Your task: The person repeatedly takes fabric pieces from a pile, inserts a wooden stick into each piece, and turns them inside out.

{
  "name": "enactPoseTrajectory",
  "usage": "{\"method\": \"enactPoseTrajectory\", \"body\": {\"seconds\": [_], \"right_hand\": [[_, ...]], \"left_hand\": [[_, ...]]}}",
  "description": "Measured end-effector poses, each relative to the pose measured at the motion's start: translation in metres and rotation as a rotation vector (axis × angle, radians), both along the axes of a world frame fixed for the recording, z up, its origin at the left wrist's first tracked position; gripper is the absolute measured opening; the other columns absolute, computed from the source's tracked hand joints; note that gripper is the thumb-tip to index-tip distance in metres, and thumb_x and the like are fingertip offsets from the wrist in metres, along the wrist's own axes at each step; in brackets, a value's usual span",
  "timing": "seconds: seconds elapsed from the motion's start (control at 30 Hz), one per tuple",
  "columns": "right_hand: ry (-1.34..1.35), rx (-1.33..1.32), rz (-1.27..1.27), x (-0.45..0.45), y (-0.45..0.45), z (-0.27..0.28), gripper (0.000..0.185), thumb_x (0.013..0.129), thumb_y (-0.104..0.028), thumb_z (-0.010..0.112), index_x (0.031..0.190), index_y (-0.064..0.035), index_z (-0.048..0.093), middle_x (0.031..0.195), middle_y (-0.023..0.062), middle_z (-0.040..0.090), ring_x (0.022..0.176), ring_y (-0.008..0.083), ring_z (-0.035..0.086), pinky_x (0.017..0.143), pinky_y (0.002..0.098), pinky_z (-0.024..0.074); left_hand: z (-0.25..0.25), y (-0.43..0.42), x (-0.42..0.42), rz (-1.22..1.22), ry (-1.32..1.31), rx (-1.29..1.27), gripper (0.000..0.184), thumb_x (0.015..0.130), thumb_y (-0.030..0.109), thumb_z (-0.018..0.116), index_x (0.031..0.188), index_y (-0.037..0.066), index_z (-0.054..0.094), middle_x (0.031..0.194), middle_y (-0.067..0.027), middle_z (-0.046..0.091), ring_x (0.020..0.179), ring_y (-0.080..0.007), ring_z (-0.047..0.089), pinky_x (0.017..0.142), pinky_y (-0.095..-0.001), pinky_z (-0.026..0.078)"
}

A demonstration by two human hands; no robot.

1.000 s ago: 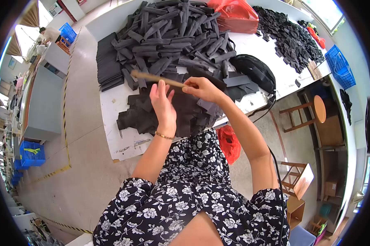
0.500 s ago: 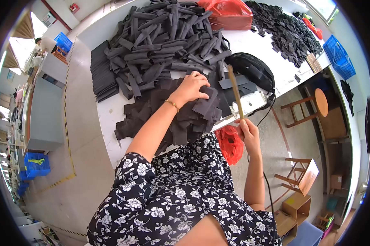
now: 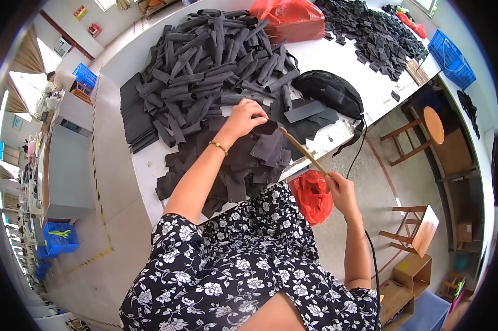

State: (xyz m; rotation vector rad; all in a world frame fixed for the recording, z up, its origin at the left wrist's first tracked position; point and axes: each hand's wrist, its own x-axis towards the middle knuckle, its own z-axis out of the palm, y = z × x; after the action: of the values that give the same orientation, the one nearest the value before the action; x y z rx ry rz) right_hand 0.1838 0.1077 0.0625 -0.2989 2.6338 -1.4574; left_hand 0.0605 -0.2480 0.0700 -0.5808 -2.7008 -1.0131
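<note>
My left hand [image 3: 244,118], with a bracelet at the wrist, pinches a small dark fabric piece [image 3: 266,128] above a heap of flat dark fabric pieces [image 3: 237,179]. My right hand [image 3: 343,193] is closed round the lower end of a thin wooden stick [image 3: 308,153]. The stick slants up to the left, and its far tip is at the right end of the pinched piece; whether it goes inside cannot be made out. Behind my left hand rises a large pile of rolled dark fabric tubes [image 3: 205,60]. A neat stack of dark strips [image 3: 136,118] lies at its left.
A black bag-like object [image 3: 329,94] with a cord lies right of the pile. Farther back are a red plastic bag [image 3: 293,25] and a heap of small dark pieces [image 3: 370,38]. Another red bag [image 3: 313,197] hangs below the table edge. Wooden stools [image 3: 411,229] stand at right.
My left hand has lifted a dark piece from the heap and moved slightly left. The stick has swung from nearly upright to a leftward slant, its tip now at that piece.
</note>
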Motion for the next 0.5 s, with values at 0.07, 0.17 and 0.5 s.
{"method": "enactPoseTrajectory", "body": {"seconds": [0.07, 0.17, 0.5], "right_hand": [[-0.014, 0.007, 0.021, -0.001, -0.003, 0.005, 0.019, 0.093, -0.013, 0.057, 0.104, 0.0006, 0.065, 0.063, 0.0104, 0.062, 0.054, 0.0154, 0.058, 0.054, 0.0291, 0.0459], [-0.028, 0.028, 0.053, -0.003, -0.007, 0.008, 0.019, 0.093, -0.014, 0.057, 0.104, 0.0002, 0.065, 0.063, 0.0107, 0.062, 0.055, 0.0164, 0.059, 0.055, 0.0296, 0.0461], [0.012, 0.042, 0.093, 0.002, -0.030, 0.016, 0.023, 0.093, -0.014, 0.056, 0.111, -0.0010, 0.062, 0.064, 0.0124, 0.062, 0.056, 0.0180, 0.060, 0.056, 0.0305, 0.0463]], "left_hand": [[0.013, 0.001, 0.010, -0.011, 0.023, 0.011, 0.011, 0.077, 0.021, 0.073, 0.082, 0.011, 0.072, 0.091, -0.0006, 0.066, 0.105, -0.0229, 0.053, 0.093, -0.0362, 0.042], [0.028, -0.002, 0.024, -0.042, 0.008, -0.001, 0.014, 0.079, 0.021, 0.072, 0.086, 0.009, 0.071, 0.093, -0.0003, 0.065, 0.105, -0.0214, 0.051, 0.094, -0.0347, 0.040], [0.035, 0.003, 0.042, -0.123, 0.108, -0.021, 0.011, 0.078, 0.018, 0.070, 0.083, 0.009, 0.071, 0.090, -0.0019, 0.065, 0.100, -0.0231, 0.055, 0.091, -0.0351, 0.042]]}}
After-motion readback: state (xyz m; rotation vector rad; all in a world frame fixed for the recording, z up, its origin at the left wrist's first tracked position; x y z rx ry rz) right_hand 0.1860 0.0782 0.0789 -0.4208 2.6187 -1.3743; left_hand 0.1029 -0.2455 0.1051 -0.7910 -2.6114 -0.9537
